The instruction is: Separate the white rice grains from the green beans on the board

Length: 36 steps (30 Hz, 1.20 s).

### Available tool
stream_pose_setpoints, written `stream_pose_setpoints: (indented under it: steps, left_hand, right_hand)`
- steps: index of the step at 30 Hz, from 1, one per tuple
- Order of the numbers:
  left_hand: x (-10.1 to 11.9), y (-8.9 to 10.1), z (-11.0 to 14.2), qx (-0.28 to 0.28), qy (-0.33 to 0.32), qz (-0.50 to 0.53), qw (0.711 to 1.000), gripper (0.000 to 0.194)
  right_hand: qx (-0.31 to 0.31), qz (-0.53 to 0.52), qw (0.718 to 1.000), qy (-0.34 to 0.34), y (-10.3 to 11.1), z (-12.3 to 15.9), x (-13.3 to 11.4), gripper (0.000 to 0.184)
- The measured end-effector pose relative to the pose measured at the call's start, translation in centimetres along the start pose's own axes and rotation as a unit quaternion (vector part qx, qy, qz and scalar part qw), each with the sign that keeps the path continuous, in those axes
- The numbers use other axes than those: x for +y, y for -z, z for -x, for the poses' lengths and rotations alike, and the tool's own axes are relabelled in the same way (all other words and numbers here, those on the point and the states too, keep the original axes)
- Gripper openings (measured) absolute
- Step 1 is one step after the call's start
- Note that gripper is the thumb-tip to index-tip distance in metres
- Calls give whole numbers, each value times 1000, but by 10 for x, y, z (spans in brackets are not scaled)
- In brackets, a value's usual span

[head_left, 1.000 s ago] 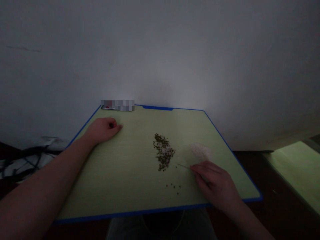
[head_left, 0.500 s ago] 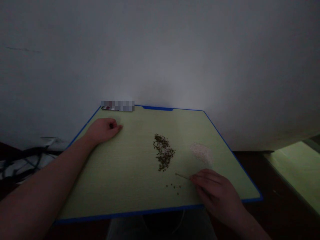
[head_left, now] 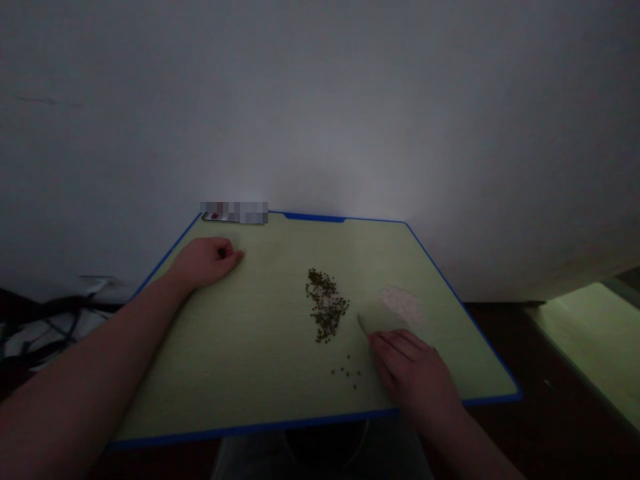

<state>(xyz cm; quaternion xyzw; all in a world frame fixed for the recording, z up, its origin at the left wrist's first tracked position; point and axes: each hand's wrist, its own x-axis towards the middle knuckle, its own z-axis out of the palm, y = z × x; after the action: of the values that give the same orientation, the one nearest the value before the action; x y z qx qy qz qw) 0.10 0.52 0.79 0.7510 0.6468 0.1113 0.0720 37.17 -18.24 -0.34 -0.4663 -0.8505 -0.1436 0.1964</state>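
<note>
Between the thumb and fingers of my right hand [head_left: 413,367] are slim tweezers [head_left: 363,325], their tip pointing up and left toward a pile of small dark green beans [head_left: 327,320]. Some pale grains are mixed into that pile. Just beyond the hand is a heap of pale, rice-like grains [head_left: 403,303]. Several loose beans [head_left: 347,375] lie scattered to the left of the right hand. My left hand [head_left: 207,260] rests in a loose fist on the board's left side, apart from the piles, and nothing shows in it.
The pale folding table [head_left: 250,373] has a blue edge and stands against a wall [head_left: 320,100]. A phone-like object [head_left: 233,215], partly blurred, lies at its far left corner. Dark cables [head_left: 50,320] are heaped at left. Another pale surface [head_left: 600,340] is at right.
A bean that was at the tweezers' tip now lies on the table beside the loose ones. My right hand has moved up and left toward the bean pile. The left hand stays still.
</note>
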Motion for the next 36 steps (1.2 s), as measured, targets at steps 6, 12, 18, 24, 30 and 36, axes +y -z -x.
stream_pose_setpoints:
  steps: [6, 12, 18, 24, 30, 36]
  left_hand:
    - [-1, -2, -2, -4, 18, -14, 1000, 43]
    - [-1, -1, -2, -2, -1, -1, 1000, 43]
    - [0, 0, 0, -1, 1, 6, 1000, 43]
    - [-1, -1, -1, -1, 5, 7, 1000, 43]
    - [-2, -2, -2, -6, 10, 3, 1000, 44]
    - [-4, -3, 0, 0, -4, 3, 1000, 45]
  right_hand:
    - [25, -4, 1000, 3, 7, 4, 5, 27]
    - [17, -88, 993, 81, 8, 4, -16, 27]
    - [9, -44, 998, 48, -2, -3, -21, 29]
    - [0, 18, 1000, 4, -2, -1, 1, 28]
    - [32, -2, 999, 4, 6, 2, 3, 26]
    - [-4, -8, 999, 33, -3, -7, -9, 30]
